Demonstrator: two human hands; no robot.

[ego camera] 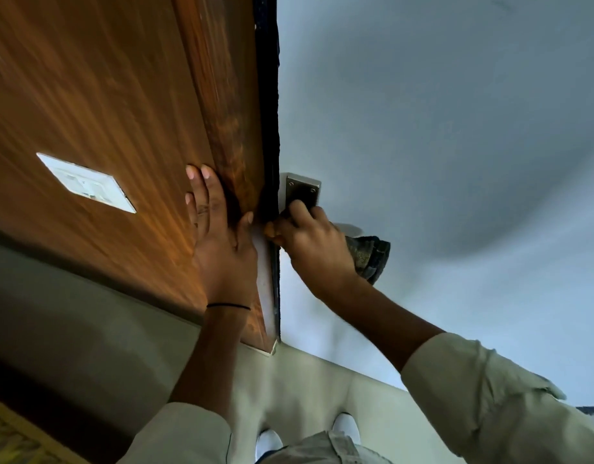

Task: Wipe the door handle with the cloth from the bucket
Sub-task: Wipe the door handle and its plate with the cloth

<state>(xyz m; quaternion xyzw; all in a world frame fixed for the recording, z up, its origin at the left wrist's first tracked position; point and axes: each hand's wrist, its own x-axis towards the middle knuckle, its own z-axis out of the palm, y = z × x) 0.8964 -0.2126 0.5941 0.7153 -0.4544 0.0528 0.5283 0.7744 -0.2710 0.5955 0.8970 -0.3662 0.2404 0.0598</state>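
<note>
A metal handle plate (302, 192) with screws sits on the white door (439, 145), just right of the dark door edge. My right hand (309, 242) covers the lower part of the plate and grips a dark grey cloth (369, 256), which bunches out to the right of the hand. The handle lever itself is hidden under the hand and cloth. My left hand (218, 239) lies flat with fingers spread against the brown wooden frame (222, 122), thumb at the frame's edge. No bucket is in view.
A white switch plate (86, 182) is set in the wooden wall panel (88, 95) at left. Pale floor (305, 390) lies below, with my white shoes (346, 425) near the bottom edge. A yellow patterned surface (7, 440) shows at the lower left corner.
</note>
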